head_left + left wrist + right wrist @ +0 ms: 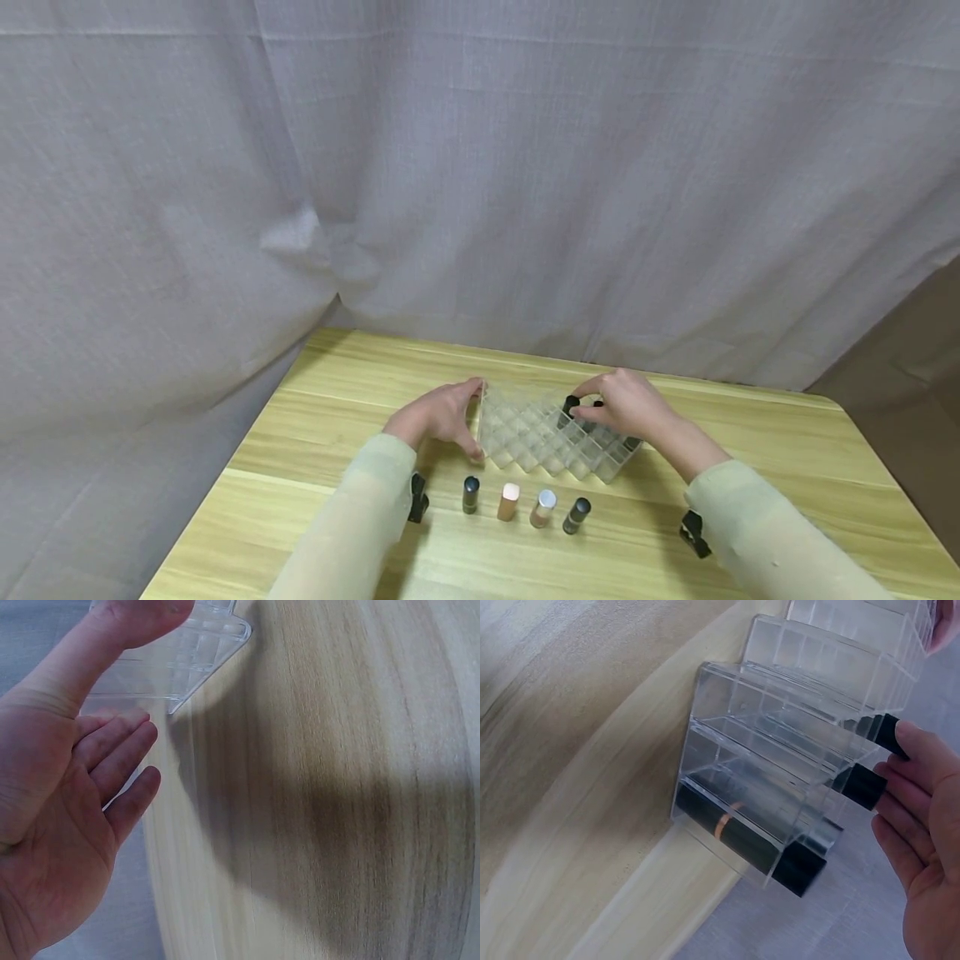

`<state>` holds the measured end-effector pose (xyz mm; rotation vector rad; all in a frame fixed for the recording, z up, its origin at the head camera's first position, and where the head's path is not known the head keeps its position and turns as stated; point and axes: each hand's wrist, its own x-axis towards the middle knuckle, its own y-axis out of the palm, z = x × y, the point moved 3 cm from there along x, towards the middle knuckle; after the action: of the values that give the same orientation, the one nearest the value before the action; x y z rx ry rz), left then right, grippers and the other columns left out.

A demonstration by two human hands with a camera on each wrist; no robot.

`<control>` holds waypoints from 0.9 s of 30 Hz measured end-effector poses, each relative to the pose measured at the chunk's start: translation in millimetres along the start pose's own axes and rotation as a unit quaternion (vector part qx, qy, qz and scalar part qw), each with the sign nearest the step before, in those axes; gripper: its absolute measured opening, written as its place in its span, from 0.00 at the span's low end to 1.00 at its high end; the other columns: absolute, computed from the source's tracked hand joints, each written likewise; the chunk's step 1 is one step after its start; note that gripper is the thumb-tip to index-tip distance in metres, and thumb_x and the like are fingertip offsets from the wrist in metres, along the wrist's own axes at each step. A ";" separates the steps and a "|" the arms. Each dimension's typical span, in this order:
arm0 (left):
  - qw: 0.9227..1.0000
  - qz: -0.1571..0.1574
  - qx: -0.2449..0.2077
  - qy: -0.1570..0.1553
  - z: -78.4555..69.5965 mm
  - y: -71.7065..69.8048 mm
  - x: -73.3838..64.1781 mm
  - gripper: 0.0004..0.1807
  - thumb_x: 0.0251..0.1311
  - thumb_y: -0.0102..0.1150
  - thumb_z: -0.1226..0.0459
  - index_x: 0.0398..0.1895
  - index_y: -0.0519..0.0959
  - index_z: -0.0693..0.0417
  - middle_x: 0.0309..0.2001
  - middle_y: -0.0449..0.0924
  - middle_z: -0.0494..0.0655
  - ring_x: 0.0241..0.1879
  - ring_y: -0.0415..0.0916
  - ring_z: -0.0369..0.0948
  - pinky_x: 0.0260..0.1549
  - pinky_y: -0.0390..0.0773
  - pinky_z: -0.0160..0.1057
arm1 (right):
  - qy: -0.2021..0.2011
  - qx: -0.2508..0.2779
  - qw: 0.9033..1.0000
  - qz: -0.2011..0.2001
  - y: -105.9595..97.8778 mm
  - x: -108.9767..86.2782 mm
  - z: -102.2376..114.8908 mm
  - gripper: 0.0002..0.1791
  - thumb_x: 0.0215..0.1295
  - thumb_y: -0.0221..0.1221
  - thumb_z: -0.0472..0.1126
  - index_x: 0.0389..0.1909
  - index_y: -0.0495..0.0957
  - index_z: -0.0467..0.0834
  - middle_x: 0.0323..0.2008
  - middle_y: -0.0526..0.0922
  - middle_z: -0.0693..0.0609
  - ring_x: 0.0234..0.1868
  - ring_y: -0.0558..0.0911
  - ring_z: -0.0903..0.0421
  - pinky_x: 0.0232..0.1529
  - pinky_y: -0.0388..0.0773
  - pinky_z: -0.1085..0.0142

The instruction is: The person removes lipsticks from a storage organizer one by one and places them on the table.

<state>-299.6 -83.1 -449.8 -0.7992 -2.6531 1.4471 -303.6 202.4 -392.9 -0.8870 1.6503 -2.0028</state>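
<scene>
A clear plastic lipstick organizer [525,429] with diamond-shaped compartments stands on the table. Across its left end, my left hand [442,414] holds it, thumb at the near corner and fingertips toward the far one. Over its right half, my right hand [630,404] pinches a black lipstick [569,406] between thumb and fingers; its lower part is inside a compartment. In the right wrist view, another black-capped lipstick [861,787] stands beside that one. A black lipstick with a gold band [742,834] sits in the end compartment, near a silver-ended tube [826,834].
In front of the organizer several lipsticks stand in a row: a black one [470,495], a pink-orange one [508,502], a silver-capped one [543,509] and a black one with a silver band [577,516]. A grey curtain [480,183] hangs behind the wooden table [300,492].
</scene>
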 end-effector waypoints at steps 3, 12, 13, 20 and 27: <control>1.000 0.000 -0.002 -0.005 -0.1 0.0 -0.3 0.71 0.38 0.91 0.55 0.86 0.54 0.51 0.80 0.65 0.51 0.78 0.65 0.53 0.77 0.66 0.54 | 0.011 0.015 1.000 -0.002 -5.6 0.6 1.4 0.11 0.64 0.76 0.44 0.41 0.93 0.41 0.39 0.93 0.47 0.30 0.90 0.54 0.34 0.89 0.54; 1.000 -0.003 -0.012 -0.005 0.0 0.7 -1.4 0.71 0.37 0.91 0.56 0.86 0.54 0.50 0.80 0.66 0.52 0.77 0.66 0.53 0.77 0.68 0.55 | 0.006 0.021 1.000 -0.015 -27.6 1.0 4.9 0.11 0.64 0.76 0.43 0.41 0.92 0.39 0.36 0.93 0.45 0.24 0.87 0.59 0.32 0.89 0.54; 1.000 -0.003 -0.014 -0.005 -0.2 0.9 -1.8 0.71 0.37 0.91 0.56 0.86 0.55 0.50 0.80 0.66 0.52 0.77 0.66 0.54 0.77 0.68 0.56 | 0.005 0.020 1.000 -0.015 -30.5 1.3 5.5 0.11 0.63 0.76 0.43 0.41 0.92 0.39 0.36 0.93 0.44 0.25 0.88 0.57 0.32 0.89 0.54; 1.000 -0.003 -0.017 0.000 -2.4 1.1 -3.6 0.69 0.37 0.91 0.57 0.85 0.57 0.50 0.79 0.67 0.51 0.76 0.67 0.53 0.76 0.69 0.56 | 0.007 0.011 1.000 -0.007 -51.9 3.2 9.6 0.11 0.64 0.75 0.44 0.42 0.93 0.42 0.37 0.93 0.46 0.25 0.87 0.58 0.31 0.87 0.54; 1.000 -0.005 -0.010 0.006 -2.6 1.1 -3.2 0.69 0.38 0.90 0.56 0.84 0.57 0.51 0.79 0.67 0.51 0.76 0.67 0.53 0.76 0.68 0.55 | -0.003 0.007 1.000 -0.007 -72.9 1.9 16.1 0.11 0.64 0.75 0.44 0.42 0.93 0.42 0.37 0.93 0.47 0.33 0.91 0.49 0.35 0.89 0.50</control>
<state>-295.8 -82.0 -448.4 -0.7938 -2.6635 1.4108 -287.3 206.1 -320.2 -0.9014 1.6282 -2.0179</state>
